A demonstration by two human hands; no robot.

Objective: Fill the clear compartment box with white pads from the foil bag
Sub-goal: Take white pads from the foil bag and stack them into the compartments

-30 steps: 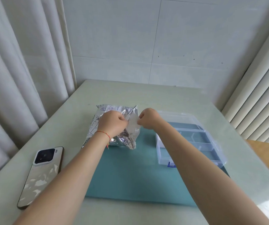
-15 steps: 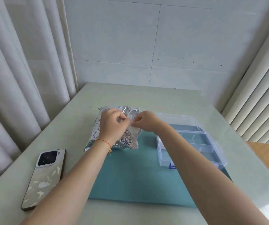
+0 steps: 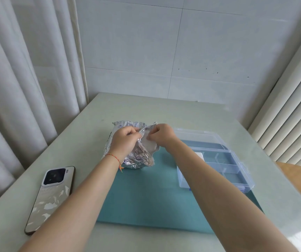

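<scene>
Judging by its crinkled skin, the foil bag (image 3: pixel 138 157) will be light, soft and slippery, so I'd hold it at the mouth. It sits on the teal mat (image 3: pixel 146 195), left of the clear compartment box (image 3: pixel 217 160). My left hand (image 3: pixel 124 142) is pinched on the bag's rim; my right hand (image 3: pixel 161 136) pinches a white pad (image 3: pixel 150 142) at the opening. One white piece already shows in the box. A phone (image 3: pixel 51 197) lies further left, on the pale table (image 3: pixel 164 110) by curtains (image 3: pixel 18 88).

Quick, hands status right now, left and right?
Left hand: closed, gripping the foil bag at its mouth.
Right hand: closed, pinching the bag's opening; whether it holds a pad cannot be told.
</scene>
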